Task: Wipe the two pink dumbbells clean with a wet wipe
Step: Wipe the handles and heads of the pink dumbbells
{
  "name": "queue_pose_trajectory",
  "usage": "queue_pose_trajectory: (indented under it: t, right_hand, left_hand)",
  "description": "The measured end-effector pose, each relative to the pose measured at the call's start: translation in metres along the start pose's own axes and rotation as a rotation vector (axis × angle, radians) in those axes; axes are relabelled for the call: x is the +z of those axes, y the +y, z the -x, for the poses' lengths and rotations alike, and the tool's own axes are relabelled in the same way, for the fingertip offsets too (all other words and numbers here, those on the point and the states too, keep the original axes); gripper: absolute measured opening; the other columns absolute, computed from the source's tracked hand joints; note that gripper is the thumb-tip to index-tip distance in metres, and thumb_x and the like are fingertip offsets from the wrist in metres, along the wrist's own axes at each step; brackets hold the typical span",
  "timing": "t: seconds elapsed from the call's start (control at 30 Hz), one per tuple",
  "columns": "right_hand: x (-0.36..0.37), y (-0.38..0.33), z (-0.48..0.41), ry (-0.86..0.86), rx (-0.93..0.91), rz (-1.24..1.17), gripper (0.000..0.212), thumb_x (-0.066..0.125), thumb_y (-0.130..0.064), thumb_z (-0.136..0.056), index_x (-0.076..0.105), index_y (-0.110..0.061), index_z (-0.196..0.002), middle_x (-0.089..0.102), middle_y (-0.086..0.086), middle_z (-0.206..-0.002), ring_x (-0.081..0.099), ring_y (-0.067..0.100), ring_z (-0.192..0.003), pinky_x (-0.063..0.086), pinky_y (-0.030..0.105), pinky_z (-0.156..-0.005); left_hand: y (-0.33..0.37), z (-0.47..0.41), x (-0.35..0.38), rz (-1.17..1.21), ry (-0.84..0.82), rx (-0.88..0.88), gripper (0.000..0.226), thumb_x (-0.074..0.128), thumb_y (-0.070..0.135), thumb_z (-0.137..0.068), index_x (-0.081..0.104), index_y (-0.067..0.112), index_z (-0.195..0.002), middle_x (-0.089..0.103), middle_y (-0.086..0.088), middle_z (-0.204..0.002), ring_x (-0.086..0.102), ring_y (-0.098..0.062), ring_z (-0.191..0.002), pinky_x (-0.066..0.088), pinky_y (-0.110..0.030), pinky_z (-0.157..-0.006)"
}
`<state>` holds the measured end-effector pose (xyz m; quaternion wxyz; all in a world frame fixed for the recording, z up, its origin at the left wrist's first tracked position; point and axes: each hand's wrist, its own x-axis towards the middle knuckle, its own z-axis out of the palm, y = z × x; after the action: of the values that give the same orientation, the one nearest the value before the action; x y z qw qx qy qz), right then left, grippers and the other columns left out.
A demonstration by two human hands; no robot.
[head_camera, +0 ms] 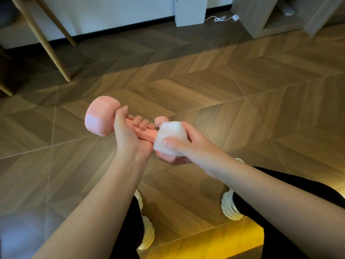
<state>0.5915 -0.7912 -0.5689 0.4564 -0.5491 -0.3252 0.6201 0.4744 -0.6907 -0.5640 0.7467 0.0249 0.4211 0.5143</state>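
Left hand [127, 131], palm turned away from the viewer, clamped on the handle of the pink dumbbell [100, 118]: its fingers [143, 124] curl over the bar and the thumb lies up against the far head. The dumbbell is held in the air, its long axis running from the far-left head to the near-right head. The right hand [188, 144] closes round the near-right head with a crumpled white wet wipe [170, 135] pressed between palm and dumbbell; the thumb pins the wipe against the head. Small patches of pink show above and below the wipe, the rest of that head being covered. The two hands sit just beside each other along the bar.

Below the dumbbell lies a wooden herringbone floor [242, 86]. Nearer the viewer than the dumbbell, and lower, stand two white shoes [230, 206] with black trouser legs [280, 184] above them. Beyond the dumbbell and to its left are slanted pale wooden furniture legs [54, 55]. Beyond it and to its right, against the wall, stands a white box [190, 11] with a white cable [220, 19] trailing on the floor.
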Motion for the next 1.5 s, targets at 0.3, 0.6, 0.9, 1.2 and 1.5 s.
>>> queue_pose_trajectory:
  t: [0.3,0.6,0.9,1.2,1.5]
  right_hand:
    - [0.003,-0.001,0.002,0.057,-0.108,0.050,0.048,0.077,-0.030,-0.076,0.056,-0.024,-0.118,0.062,0.002,-0.122,0.065,0.008,-0.101,0.058,0.030,-0.080]
    - [0.006,0.008,0.001,0.040,-0.145,0.283,0.077,0.085,-0.023,-0.068,0.038,-0.026,-0.129,0.048,-0.006,-0.132,0.058,0.004,-0.108,0.054,0.030,-0.090]
    - [0.005,0.006,0.001,0.062,-0.160,0.148,0.065,0.080,-0.030,-0.071,0.047,-0.020,-0.125,0.058,0.004,-0.129,0.063,0.018,-0.112,0.056,0.051,-0.089]
    - [0.007,0.001,0.000,-0.028,0.182,-0.221,0.041,0.050,-0.047,-0.098,0.047,-0.029,-0.135,0.058,0.020,-0.132,0.064,0.026,-0.099,0.061,0.043,-0.075]
    - [0.003,0.002,0.003,-0.027,0.033,0.039,0.081,0.079,-0.010,-0.082,0.029,-0.021,-0.145,0.042,0.004,-0.143,0.058,0.021,-0.120,0.057,0.047,-0.091]
  left_hand:
    - [0.002,0.001,0.002,0.022,-0.014,-0.009,0.035,0.056,0.026,-0.090,0.034,0.019,-0.063,0.025,0.007,-0.049,0.026,-0.012,-0.038,0.034,-0.020,-0.042]
    - [0.004,0.002,-0.001,0.011,0.005,-0.010,0.033,0.055,0.026,-0.089,0.035,0.020,-0.063,0.026,0.008,-0.050,0.027,-0.012,-0.039,0.033,-0.020,-0.043]
    - [0.005,0.002,0.001,0.041,-0.025,-0.037,0.034,0.051,0.022,-0.088,0.036,0.019,-0.059,0.027,0.007,-0.049,0.028,-0.012,-0.039,0.034,-0.020,-0.045]
    - [0.000,-0.001,-0.002,-0.008,-0.036,-0.024,0.030,0.048,0.019,-0.088,0.035,0.020,-0.061,0.024,0.007,-0.050,0.026,-0.013,-0.040,0.034,-0.021,-0.045]
    - [0.003,-0.005,-0.003,0.009,-0.014,-0.041,0.030,0.050,0.020,-0.087,0.037,0.019,-0.059,0.027,0.007,-0.050,0.027,-0.013,-0.040,0.034,-0.021,-0.045]
